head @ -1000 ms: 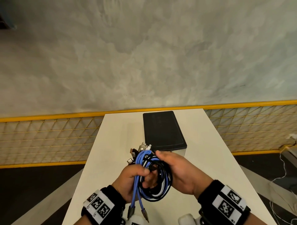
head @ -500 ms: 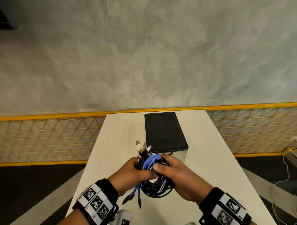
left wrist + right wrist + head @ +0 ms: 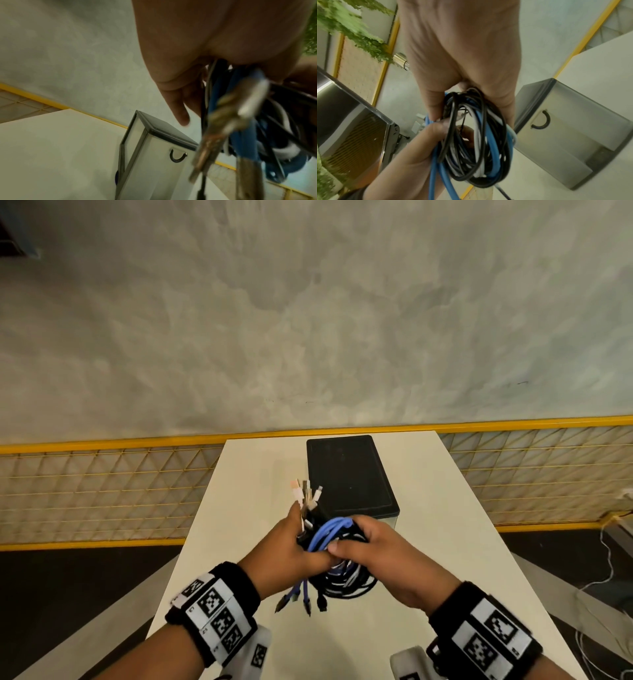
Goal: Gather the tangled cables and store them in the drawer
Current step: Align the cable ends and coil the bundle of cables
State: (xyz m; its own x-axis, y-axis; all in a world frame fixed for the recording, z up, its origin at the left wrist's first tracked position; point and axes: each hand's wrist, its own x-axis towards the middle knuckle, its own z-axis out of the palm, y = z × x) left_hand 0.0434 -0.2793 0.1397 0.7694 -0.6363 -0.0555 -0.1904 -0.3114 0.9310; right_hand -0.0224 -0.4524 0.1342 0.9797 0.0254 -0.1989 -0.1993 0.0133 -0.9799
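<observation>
A coiled bundle of blue, black and white cables (image 3: 337,556) (image 3: 476,146) (image 3: 243,121) hangs in the air above the white table (image 3: 239,542). My left hand (image 3: 294,553) grips its left side, plug ends sticking up past the fingers and others dangling below. My right hand (image 3: 370,546) grips the bundle's right side, thumb on top. Just beyond the hands stands the small drawer box (image 3: 349,474) with a black top; its pale front with a black loop handle (image 3: 177,157) (image 3: 541,120) is closed.
A yellow-framed mesh fence (image 3: 102,491) runs behind the table, with a grey wall (image 3: 308,320) beyond. Loose white wires (image 3: 613,577) lie on the dark floor at the right. Green foliage (image 3: 351,24) and a metal-edged appliance (image 3: 351,128) show in the right wrist view.
Both hands have lifted the cable bundle and carried it forward toward the drawer box. The plug ends now stick up higher, and the coil is squeezed tighter.
</observation>
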